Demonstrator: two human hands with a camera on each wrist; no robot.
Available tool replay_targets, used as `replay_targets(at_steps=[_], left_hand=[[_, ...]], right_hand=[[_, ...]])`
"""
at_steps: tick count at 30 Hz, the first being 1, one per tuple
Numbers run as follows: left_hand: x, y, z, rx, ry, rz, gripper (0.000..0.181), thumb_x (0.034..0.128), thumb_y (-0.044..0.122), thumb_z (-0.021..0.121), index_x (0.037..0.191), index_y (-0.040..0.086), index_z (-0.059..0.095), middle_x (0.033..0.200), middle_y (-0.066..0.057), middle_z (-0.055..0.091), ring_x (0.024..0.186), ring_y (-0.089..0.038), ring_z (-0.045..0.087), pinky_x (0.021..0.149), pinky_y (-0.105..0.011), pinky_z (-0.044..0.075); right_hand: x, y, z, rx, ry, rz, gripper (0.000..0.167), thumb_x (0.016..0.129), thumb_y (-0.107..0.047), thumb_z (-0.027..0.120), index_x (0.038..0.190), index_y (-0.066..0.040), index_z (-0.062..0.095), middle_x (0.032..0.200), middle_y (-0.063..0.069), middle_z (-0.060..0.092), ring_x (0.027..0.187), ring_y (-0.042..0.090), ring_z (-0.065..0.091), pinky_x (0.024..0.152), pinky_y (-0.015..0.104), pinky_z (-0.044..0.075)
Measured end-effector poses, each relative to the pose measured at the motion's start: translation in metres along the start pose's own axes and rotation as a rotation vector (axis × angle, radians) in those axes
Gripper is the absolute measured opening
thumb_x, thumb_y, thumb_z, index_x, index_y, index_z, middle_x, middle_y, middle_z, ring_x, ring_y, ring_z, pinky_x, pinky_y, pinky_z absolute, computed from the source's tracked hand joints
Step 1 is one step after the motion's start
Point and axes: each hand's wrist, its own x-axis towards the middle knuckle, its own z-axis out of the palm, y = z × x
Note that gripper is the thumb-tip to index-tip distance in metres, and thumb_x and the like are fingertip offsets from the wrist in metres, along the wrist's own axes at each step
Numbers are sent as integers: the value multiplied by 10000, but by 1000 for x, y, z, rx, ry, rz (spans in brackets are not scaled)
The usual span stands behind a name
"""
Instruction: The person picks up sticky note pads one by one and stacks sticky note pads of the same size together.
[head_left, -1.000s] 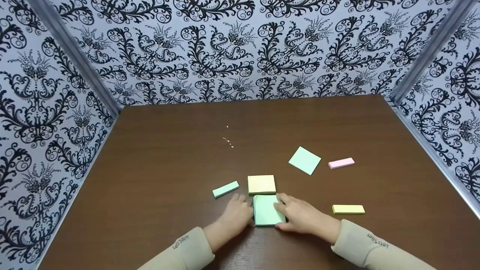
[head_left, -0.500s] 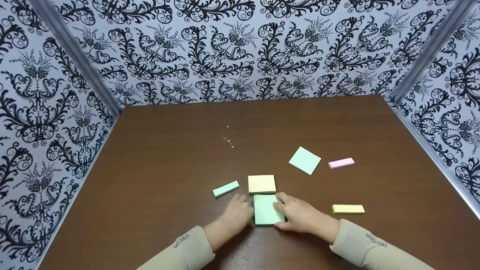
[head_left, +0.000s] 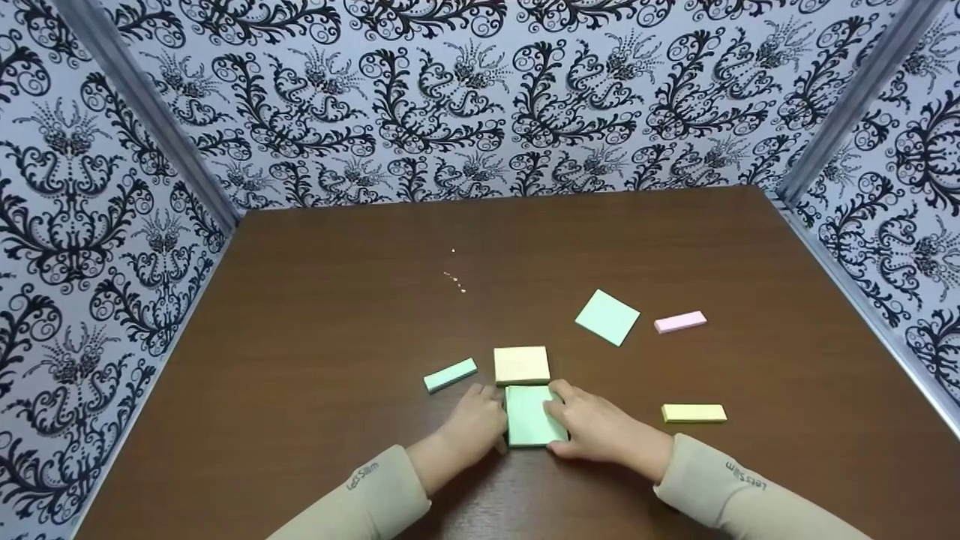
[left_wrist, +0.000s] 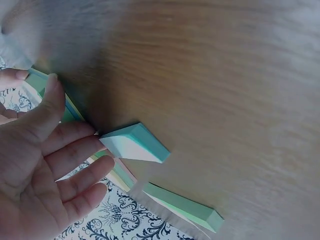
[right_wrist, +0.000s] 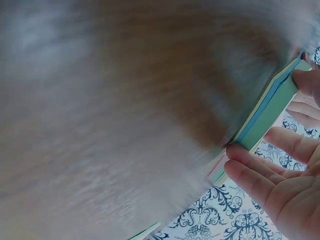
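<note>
A square stack of sticky notes (head_left: 531, 420), green on top, lies flat on the brown table near its front. Blue and yellow layers show along its side in the right wrist view. My left hand (head_left: 471, 427) holds the stack's left edge, the thumb touching its near side in the left wrist view. On the right edge my right hand (head_left: 596, 424) grips it between thumb and fingers, with one finger over the top. Directly behind sits a pale yellow sticky note pad (head_left: 521, 364). A narrow green pad (head_left: 450, 375) lies just beyond my left fingers.
Farther back to the right are a turned green square pad (head_left: 607, 317) and a narrow pink pad (head_left: 680, 322). A narrow yellow pad (head_left: 694, 413) lies right of my right hand. Small pale specks (head_left: 454, 280) dot the table. Patterned walls (head_left: 472, 97) border it.
The stack's top sheets look slightly more evenly lined up at the left edge. Both hands keep nearly the same place; the whole head view has shifted slightly.
</note>
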Motion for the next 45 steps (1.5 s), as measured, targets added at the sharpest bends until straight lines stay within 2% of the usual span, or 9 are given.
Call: replay_targets(at_steps=[7, 12, 17, 22, 24, 26, 30, 39, 45], left_hand=[[3, 2, 1, -39, -99, -9, 496, 647, 677, 566, 705, 204, 705, 770, 72, 646, 772, -124, 522, 715, -258, 360], [3, 3, 1, -47, -93, -5, 464, 670, 652, 587, 702, 204, 703, 755, 73, 638, 766, -124, 515, 721, -261, 359], [2, 3, -3, 0, -130, -14, 502, 680, 684, 547, 748, 215, 711, 775, 103, 645, 794, -102, 510, 736, -247, 360], [2, 2, -17, 62, -183, -60, 623, 632, 786, 471, 739, 213, 691, 798, 87, 639, 784, -120, 500, 736, -282, 352], [3, 2, -22, 73, -156, -80, 643, 619, 804, 454, 702, 207, 676, 752, 72, 626, 746, -128, 491, 715, -290, 355], [5, 3, -25, 52, -97, -97, 601, 632, 778, 476, 682, 210, 662, 717, 60, 605, 721, -131, 480, 699, -290, 360], [6, 3, -20, 13, 31, -98, 523, 623, 723, 544, 731, 222, 654, 716, 66, 557, 707, -130, 455, 673, -275, 352], [2, -1, -7, -75, 60, -81, 529, 577, 711, 580, 740, 210, 633, 768, 94, 567, 730, -140, 446, 679, -282, 334], [4, -1, -8, -53, 15, -86, 553, 565, 738, 569, 707, 206, 627, 743, 108, 586, 722, -127, 471, 692, -272, 352]], right_hand=[[1, 1, 3, -19, 17, 2, 421, 743, -340, 702, 966, 3, 599, 1134, 214, 480, 830, 231, 550, 616, 325, 487], [2, -1, 2, -28, 14, 2, 397, 735, -336, 706, 912, -4, 579, 1145, 237, 487, 844, 253, 558, 608, 333, 488], [4, -3, 0, -48, 7, -3, 383, 728, -334, 712, 875, -8, 574, 1131, 237, 491, 818, 257, 566, 601, 342, 488], [6, -2, -1, -97, 26, -22, 373, 709, -365, 717, 839, -41, 586, 1010, 149, 514, 712, 189, 515, 641, 357, 466], [5, -1, -1, -109, 37, -29, 369, 704, -378, 717, 831, -57, 586, 972, 118, 513, 698, 174, 491, 669, 370, 456], [5, 0, -1, -119, 47, -31, 368, 698, -389, 716, 832, -71, 587, 960, 101, 516, 718, 177, 493, 702, 382, 449], [4, 1, -2, -126, 53, -24, 382, 700, -413, 707, 860, -82, 604, 977, 93, 527, 791, 205, 525, 779, 415, 438], [2, 1, -4, -111, 34, -10, 417, 708, -431, 712, 910, -77, 623, 1001, 85, 526, 869, 226, 540, 844, 464, 419], [2, 2, -9, -60, -11, 8, 474, 702, -404, 735, 1018, -61, 652, 1071, 108, 530, 948, 280, 548, 887, 571, 377]])
